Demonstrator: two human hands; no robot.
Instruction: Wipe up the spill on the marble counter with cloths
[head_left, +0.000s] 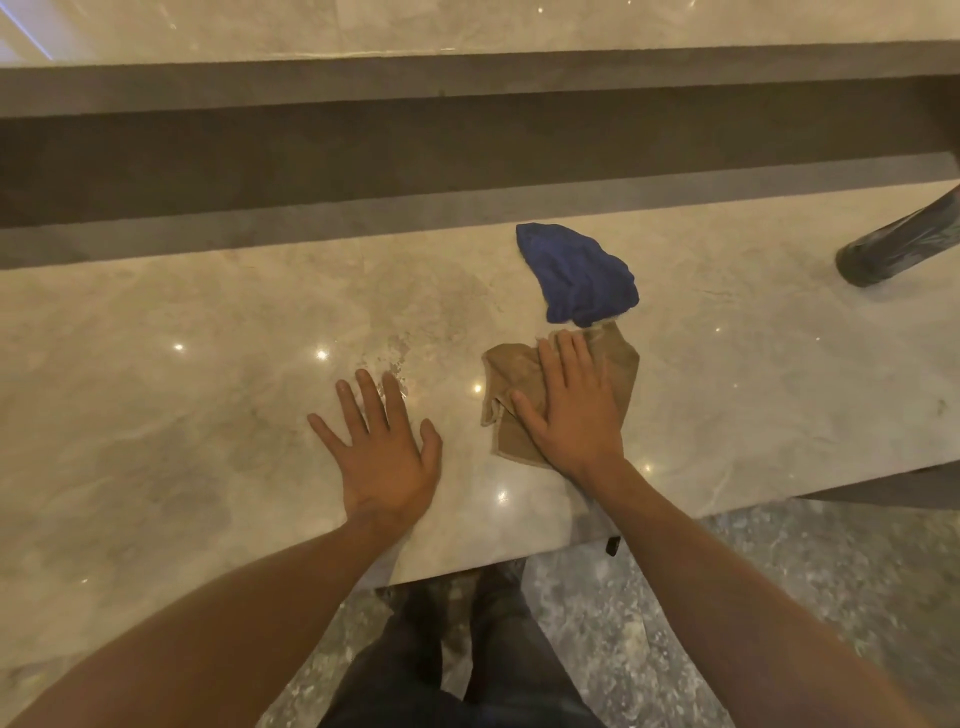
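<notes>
A beige marble counter (182, 374) runs across the view. A small wet patch, the spill (392, 358), glistens near its middle. My left hand (382, 447) lies flat on the bare marble with fingers spread, its fingertips just below the spill. My right hand (571, 405) presses flat on a crumpled tan cloth (511, 371), to the right of the spill. A bunched blue cloth (579, 273) lies just beyond the tan one, touching its far corner.
A dark wrapped cylinder (904, 241) leans in at the right edge of the counter. A raised marble ledge (467, 78) runs along the back. The counter's near edge (467, 566) is close to my legs, with speckled floor below.
</notes>
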